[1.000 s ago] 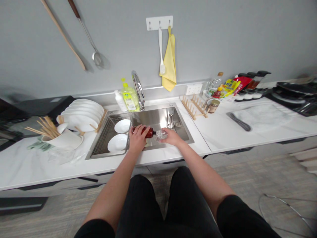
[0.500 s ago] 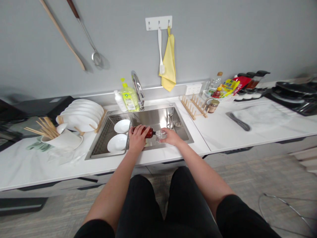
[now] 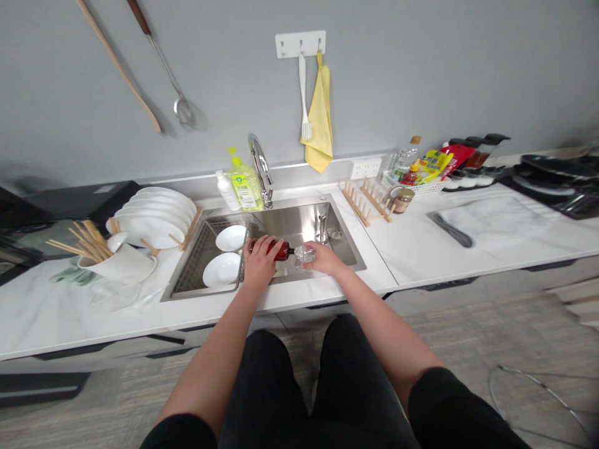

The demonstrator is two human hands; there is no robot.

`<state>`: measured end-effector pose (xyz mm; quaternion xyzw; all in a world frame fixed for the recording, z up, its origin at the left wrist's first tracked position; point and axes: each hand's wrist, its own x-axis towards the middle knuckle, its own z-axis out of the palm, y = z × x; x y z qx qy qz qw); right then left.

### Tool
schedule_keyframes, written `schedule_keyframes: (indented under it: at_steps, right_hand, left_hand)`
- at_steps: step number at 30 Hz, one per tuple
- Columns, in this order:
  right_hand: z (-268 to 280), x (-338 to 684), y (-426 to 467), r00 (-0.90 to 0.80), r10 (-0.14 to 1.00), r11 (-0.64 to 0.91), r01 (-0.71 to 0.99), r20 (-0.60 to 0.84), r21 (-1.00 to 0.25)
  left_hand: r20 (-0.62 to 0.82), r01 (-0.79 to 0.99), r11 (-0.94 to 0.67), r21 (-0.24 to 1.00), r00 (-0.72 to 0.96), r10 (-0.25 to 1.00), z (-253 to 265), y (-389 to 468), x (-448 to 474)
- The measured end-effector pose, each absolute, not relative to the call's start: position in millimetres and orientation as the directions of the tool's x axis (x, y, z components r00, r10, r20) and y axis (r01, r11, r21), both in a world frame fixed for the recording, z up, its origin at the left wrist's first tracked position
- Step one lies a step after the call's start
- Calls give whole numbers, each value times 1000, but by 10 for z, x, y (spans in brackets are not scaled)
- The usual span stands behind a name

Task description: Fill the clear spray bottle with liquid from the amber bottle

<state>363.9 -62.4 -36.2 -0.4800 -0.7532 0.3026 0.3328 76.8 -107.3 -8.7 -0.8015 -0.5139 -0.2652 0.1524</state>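
Observation:
Over the steel sink (image 3: 290,216), my left hand (image 3: 261,262) is wrapped round a dark reddish-brown bottle (image 3: 283,251), tipped on its side with its narrow dark neck pointing right. My right hand (image 3: 326,258) grips a small clear glass (image 3: 305,252), whose mouth is at the bottle's neck. Whether liquid passes between them is too small to tell. Left of the bottle, two white bowls (image 3: 221,269) sit in a wire drain basket (image 3: 191,262) inside the sink.
Behind the sink stand a chrome faucet (image 3: 260,163), a yellow-green soap bottle (image 3: 246,186) and a white bottle (image 3: 227,191). White plates (image 3: 156,215) and a chopstick holder (image 3: 116,264) are at left. A wooden rack (image 3: 367,202), a jar (image 3: 403,200) and a wrapped board (image 3: 491,218) lie right.

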Motion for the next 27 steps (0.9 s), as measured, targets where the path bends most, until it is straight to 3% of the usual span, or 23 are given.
schedule_keyframes:
  at_steps: [27]
  right_hand:
    - [-340, 3634, -634, -320, 923, 362, 533, 214, -765]
  left_hand:
    - [563, 906, -423, 20, 339, 754, -30, -1112, 787]
